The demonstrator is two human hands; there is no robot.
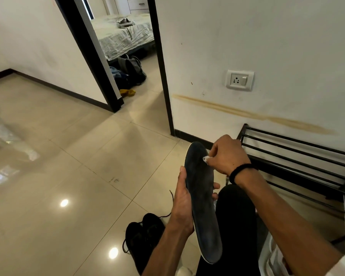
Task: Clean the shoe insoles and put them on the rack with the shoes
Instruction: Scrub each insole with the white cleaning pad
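Left hand point(182, 204) is gripping the dark insole point(202, 200) from beneath, fingers wrapping its edges to steady it. Right hand point(226, 156) is pinching a small white wipe point(205, 158) (probably tissue) against the toe end, scrubbing. Shoes point(142, 236) are waiting on the floor, rack point(299, 154) beside.

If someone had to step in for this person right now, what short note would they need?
Left hand: holds the long dark insole with a white edge upright from its side.
Right hand: pinches a small white wipe against the insole's upper part.
Pair of black lace-up shoes: on the tiled floor, left of the knee.
Black metal slatted shoe rack: against the wall, right; the slats in view are bare.
Done: wiping under way.
Left: finish wiping, find any second insole (not visible), put insoles and shoes on the rack.
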